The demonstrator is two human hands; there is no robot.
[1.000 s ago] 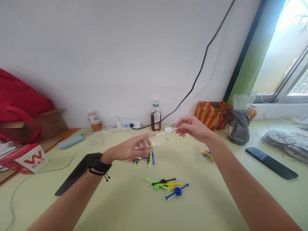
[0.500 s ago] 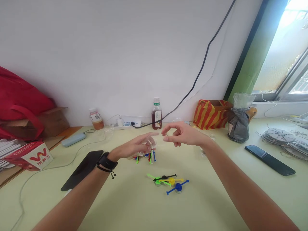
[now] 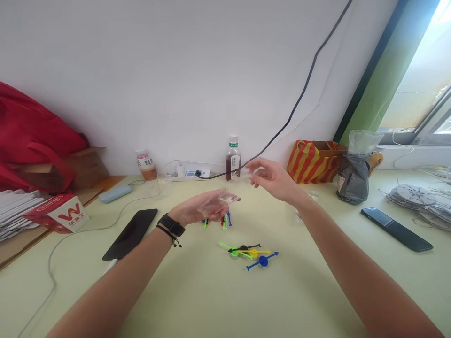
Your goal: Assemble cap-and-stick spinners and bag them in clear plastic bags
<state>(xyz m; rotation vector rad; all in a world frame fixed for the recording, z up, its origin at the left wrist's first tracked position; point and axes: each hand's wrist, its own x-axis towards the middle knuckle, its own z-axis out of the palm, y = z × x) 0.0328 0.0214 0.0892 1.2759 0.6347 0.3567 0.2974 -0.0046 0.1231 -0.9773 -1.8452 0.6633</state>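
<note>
My left hand [image 3: 206, 206] is turned palm up above the table, its fingers loosely curved around clear plastic pieces [image 3: 230, 199] whose shape is blurred. To its right and slightly higher, my right hand [image 3: 273, 180] has thumb and fingertips drawn together; whatever is in that pinch is too blurred to make out. The hands are apart. Nearer to me on the table lie a blue arrow spinner [image 3: 262, 261], a yellow one [image 3: 254, 253], a black one [image 3: 244, 249] and a green one [image 3: 234, 254], with clear round bases. More coloured arrows [image 3: 225, 220] lie behind my left hand, partly hidden.
A dark bottle [image 3: 233, 159] stands by the wall near a power strip [image 3: 190, 172]. A tablet-like black slab [image 3: 130, 234] lies left, a phone [image 3: 396, 229] right. Stacked grey discs [image 3: 410, 195], a striped bag [image 3: 310, 164] and a red-white box [image 3: 59, 213] surround the table.
My left hand has rolled from palm down to palm up, showing the clear pieces. My right hand has risen and moved away from it. The view has shifted slightly.
</note>
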